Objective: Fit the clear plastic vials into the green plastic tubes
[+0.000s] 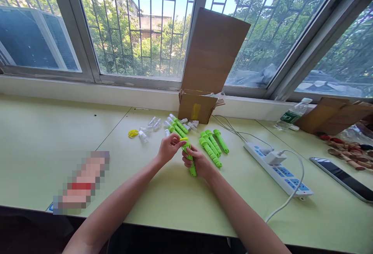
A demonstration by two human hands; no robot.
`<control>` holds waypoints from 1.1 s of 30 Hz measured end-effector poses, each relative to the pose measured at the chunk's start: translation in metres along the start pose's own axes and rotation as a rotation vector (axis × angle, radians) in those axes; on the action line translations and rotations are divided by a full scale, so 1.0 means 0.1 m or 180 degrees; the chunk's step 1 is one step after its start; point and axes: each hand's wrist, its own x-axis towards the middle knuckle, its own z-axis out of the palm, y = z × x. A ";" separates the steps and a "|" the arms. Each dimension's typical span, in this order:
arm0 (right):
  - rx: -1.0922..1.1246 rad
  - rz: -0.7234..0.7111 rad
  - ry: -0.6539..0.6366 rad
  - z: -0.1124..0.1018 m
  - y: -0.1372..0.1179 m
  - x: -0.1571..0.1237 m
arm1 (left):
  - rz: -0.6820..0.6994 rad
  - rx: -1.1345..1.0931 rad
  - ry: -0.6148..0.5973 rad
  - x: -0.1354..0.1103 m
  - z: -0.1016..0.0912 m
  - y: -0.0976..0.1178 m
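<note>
My right hand (201, 163) is wrapped around a ridged green plastic tube (192, 169), which stands tilted with its wider end up. At that upper end my left hand (168, 149) pinches a small yellow plastic piece (183, 139) against or just over the opening; whether it is seated there I cannot tell. Just beyond my hands lie several green tubes with clear tops (178, 126). Right of my right hand is a group of green tubes without clear tops (210, 148). Left of my left hand are loose clear plastic caps (154, 125) and yellow pieces (133, 133).
An open cardboard box (196, 106) stands against the window sill. At right are a white power strip (278, 170) with cables, a phone (342, 178), a water bottle (294, 114) and a pile of wooden pieces (349, 153). A blurred patch (83, 182) covers something at left.
</note>
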 end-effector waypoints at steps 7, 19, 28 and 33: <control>-0.0369 -0.0179 0.0251 0.00 -0.07 0.00 | -0.0571 -0.0780 -0.0219 0.00 0.02 0.05; -0.0601 -0.0401 0.0446 0.05 -0.07 -0.01 | -0.0814 -0.1175 -0.0510 0.02 -0.05 0.10; -0.0495 -0.0367 0.0481 0.04 -0.04 0.01 | -0.0810 -0.1127 -0.0476 0.01 -0.01 0.04; -0.0609 -0.0470 0.0568 0.03 -0.02 0.04 | -0.0762 -0.1108 -0.0445 0.01 0.01 0.03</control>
